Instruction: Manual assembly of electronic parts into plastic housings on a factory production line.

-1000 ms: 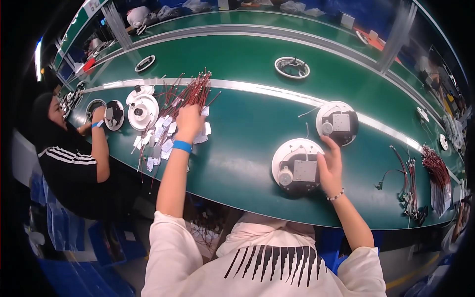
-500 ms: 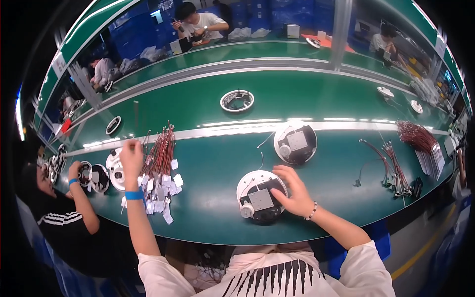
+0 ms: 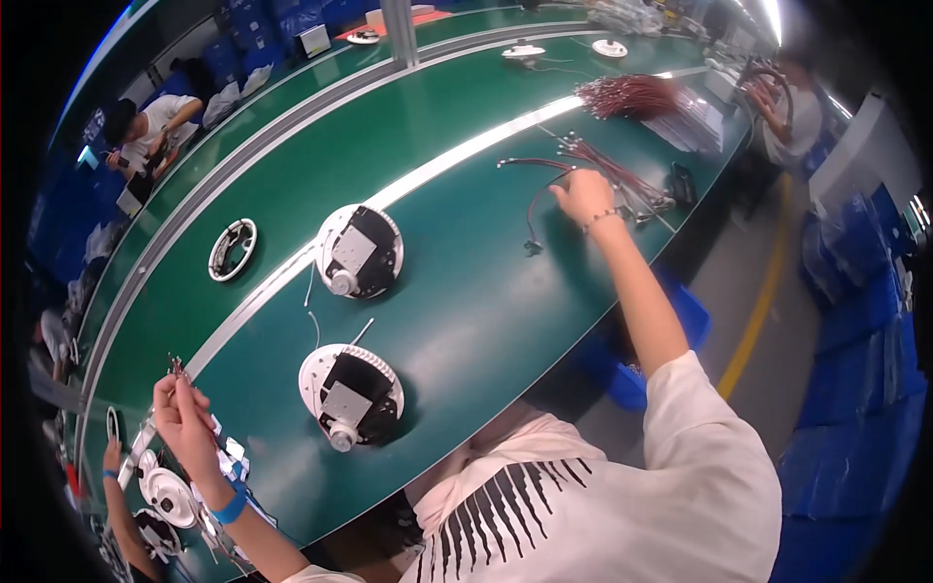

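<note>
My right hand [image 3: 586, 197] is at the small bunch of red-brown wire cables [image 3: 622, 175] on the right, fingers curled down on a loose cable [image 3: 533, 216] whose dark connector lies on the table. My left hand [image 3: 183, 413] is raised at the left by a pile of wires with white tags [image 3: 231, 452], fingers drawn together; what they hold, if anything, I cannot make out. Two round white housings with black inner parts and grey plates lie between my hands: a nearer one [image 3: 345, 400] and a farther one [image 3: 362, 255]. Neither is touched.
A white ring part [image 3: 233, 250] lies on the far green surface beyond the metal strip. A large bundle of red wires [image 3: 632, 97] is at the far right. Round white parts [image 3: 170, 496] and a co-worker's arm [image 3: 124, 515] are at lower left. A blue bin [image 3: 671, 335] stands below the table edge.
The view has swung to the right. My right hand has left the nearer housing and reached the cables on the right. My left hand stays near the tagged wires.
</note>
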`<move>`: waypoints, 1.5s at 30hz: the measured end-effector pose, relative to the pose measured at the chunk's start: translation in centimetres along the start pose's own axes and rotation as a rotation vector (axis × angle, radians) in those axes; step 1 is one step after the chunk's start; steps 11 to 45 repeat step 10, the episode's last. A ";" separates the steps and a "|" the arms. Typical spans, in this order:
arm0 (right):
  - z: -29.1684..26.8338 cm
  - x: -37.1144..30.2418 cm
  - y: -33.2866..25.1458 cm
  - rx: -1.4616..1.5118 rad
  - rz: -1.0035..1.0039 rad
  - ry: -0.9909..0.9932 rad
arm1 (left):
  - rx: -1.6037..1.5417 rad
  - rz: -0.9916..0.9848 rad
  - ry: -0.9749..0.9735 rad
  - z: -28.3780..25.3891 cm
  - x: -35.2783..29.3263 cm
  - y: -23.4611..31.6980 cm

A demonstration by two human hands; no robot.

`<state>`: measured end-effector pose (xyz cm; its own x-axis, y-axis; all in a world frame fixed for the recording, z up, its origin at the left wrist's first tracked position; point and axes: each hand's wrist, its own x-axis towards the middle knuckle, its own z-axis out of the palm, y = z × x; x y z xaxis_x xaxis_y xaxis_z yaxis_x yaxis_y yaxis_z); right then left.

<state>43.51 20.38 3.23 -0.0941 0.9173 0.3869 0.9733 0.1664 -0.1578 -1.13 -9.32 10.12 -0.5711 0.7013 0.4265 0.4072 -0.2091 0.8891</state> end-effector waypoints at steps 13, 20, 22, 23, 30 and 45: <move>-0.5 -0.8 -7.5 -0.292 -0.243 -0.484 | 0.046 -0.093 -0.197 5.3 -1.2 -0.4; -0.5 -0.8 -7.5 -0.292 -0.243 -0.484 | 0.046 -0.093 -0.197 5.3 -1.2 -0.4; -0.5 -0.8 -7.5 -0.292 -0.243 -0.484 | 0.046 -0.093 -0.197 5.3 -1.2 -0.4; -0.5 -0.8 -7.5 -0.292 -0.243 -0.484 | 0.046 -0.093 -0.197 5.3 -1.2 -0.4; -0.5 -0.8 -7.5 -0.292 -0.243 -0.484 | 0.046 -0.093 -0.197 5.3 -1.2 -0.4; -0.5 -0.8 -7.5 -0.292 -0.243 -0.484 | 0.046 -0.093 -0.197 5.3 -1.2 -0.4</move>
